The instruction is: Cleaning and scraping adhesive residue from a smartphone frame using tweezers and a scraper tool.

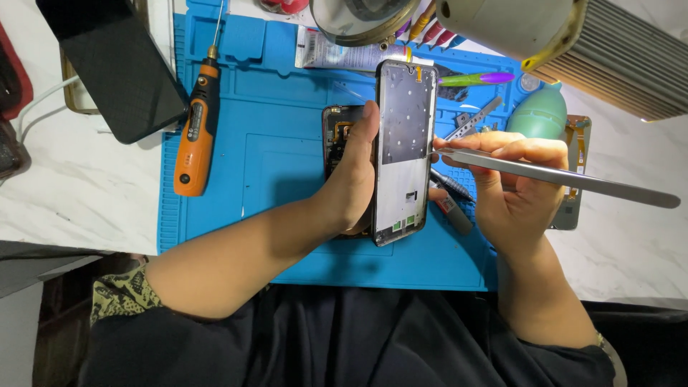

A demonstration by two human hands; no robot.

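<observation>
Holding: your left hand is clamped on the phone frame, thumb lying up its near long edge, the other fingers hidden behind it; the frame stands nearly upright above the blue mat.
Pinching: your right hand is closed on the metal tweezers, fingers curled over the shaft, the long handle running out past your grip to the far side.
Tip: the tweezers' point meets the frame's edge opposite your left thumb, about halfway up; whether the two prongs are together or apart there, you cannot tell.
Behind the left grip: a second dark phone part shows just past your thumb, partly covered by your hand; whether you hold it too is unclear.
Under the right grip: a pen-like tool and a small grey cylinder lie on the mat just below your fingers.
Beyond the right knuckles: a green rubber blower and another bare frame, partly hidden by your hand and the tweezers.
Out past the left forearm: an orange electric screwdriver lies on the mat, well apart from the grip; further out a black phone rests on the white table.
Above the frame: a glue tube, a magnifier lamp and a large pale housing crowd the view over your work.
</observation>
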